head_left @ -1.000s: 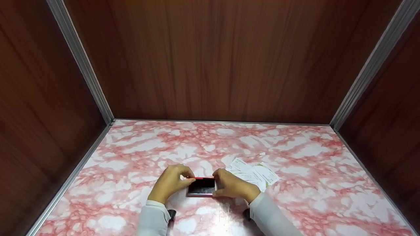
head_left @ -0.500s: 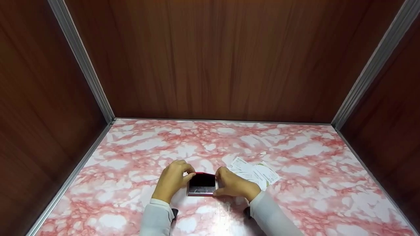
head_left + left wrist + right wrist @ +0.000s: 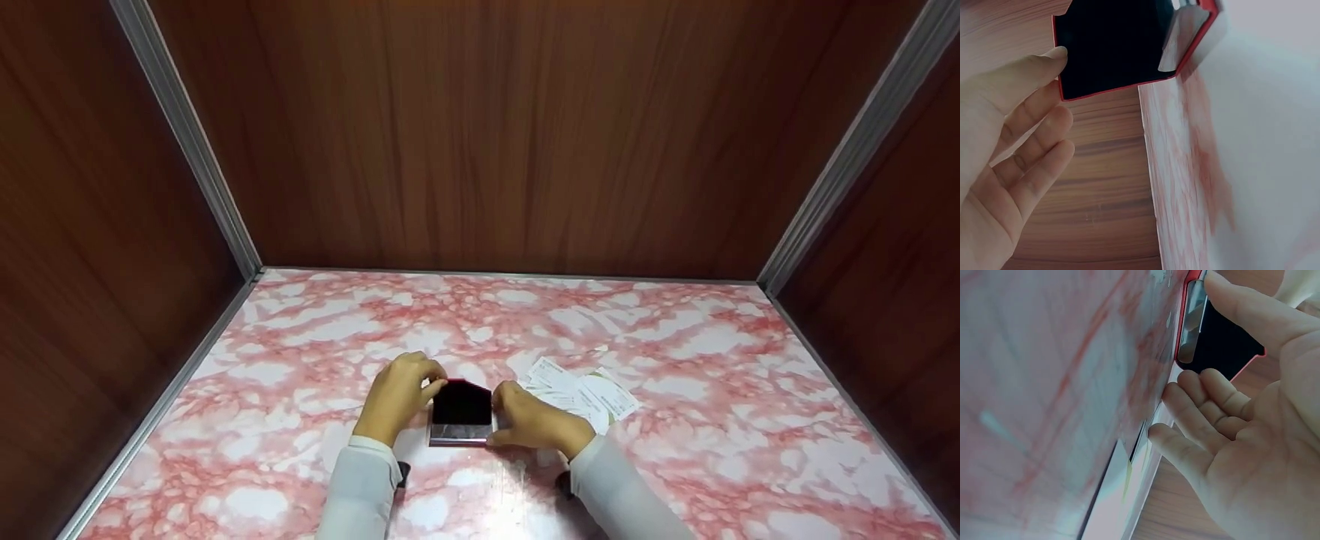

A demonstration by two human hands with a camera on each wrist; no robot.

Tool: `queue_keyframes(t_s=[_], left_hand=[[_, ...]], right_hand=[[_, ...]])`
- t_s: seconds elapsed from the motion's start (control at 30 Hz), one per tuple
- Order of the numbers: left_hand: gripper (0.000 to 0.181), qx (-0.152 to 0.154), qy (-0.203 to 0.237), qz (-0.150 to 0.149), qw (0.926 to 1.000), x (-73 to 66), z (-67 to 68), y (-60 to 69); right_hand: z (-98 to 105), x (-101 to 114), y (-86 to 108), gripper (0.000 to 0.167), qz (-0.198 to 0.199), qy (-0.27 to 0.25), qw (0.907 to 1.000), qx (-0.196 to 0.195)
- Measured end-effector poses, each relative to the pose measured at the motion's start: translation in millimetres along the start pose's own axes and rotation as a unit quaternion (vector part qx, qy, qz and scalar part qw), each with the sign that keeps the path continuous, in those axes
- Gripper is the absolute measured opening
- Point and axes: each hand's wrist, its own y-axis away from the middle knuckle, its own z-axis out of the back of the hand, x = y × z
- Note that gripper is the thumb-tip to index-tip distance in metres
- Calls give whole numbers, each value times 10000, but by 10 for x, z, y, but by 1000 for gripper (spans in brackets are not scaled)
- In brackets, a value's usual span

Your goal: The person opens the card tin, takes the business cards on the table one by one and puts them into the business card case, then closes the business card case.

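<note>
A red card case (image 3: 461, 409) with a black lining and a shiny metal pocket lies on the marbled tabletop, its flap raised. My left hand (image 3: 399, 394) pinches the flap's far left corner between thumb and fingers; the left wrist view shows the thumb on the black lining (image 3: 1112, 50), with the other fingers loosely bent. At the case's right end, my right hand (image 3: 536, 421) steadies it, thumb near the front edge and fingers toward the back. In the right wrist view that thumb touches the edge beside the metal pocket (image 3: 1193, 332).
Several white printed cards (image 3: 581, 394) lie overlapping just beyond the right hand. Brown wood-grain panels (image 3: 480, 135) wall the table at the back and both sides, with metal strips (image 3: 187, 142) at the corners.
The left hand has moved away from me, lifting the case's flap wider so more black lining shows. The right hand has stayed at the case's right end; the cards lie as before.
</note>
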Motion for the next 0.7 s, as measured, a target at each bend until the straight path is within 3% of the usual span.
queue_keyframes(t_s=[0.1,0.5,0.7], left_hand=[[5,126,-38,60,9999,11,-10,-42],[49,825,-23,62,9966,70,-102,-8],[62,1466,573,387,9868,117,-125,64]], right_hand=[[8,9,8,50,-70,40,9999,63],[12,20,13,50,-39,160,9999,39],[8,20,10,50,-50,191,9998,18]])
